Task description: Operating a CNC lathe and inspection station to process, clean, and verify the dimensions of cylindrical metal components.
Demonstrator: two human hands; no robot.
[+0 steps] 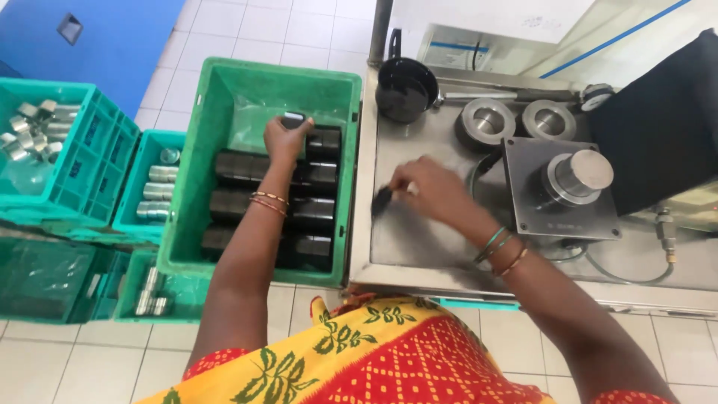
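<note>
Dark cylinder (293,120) in left hand (284,140), green crate (224,90); right hand (426,187) well apart.

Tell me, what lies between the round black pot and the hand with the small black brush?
Only bare steel tray between black pot and right hand, per head view.

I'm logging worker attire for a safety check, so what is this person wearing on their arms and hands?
Both forearms are bare, with no gloves or sleeves reaching them. The left hand has thin bangles in gold and red at the wrist. The right hand has a green bangle pair and, behind it, orange-gold ones. The garment below is yellow with green leaf print and red with a white pattern.
</note>
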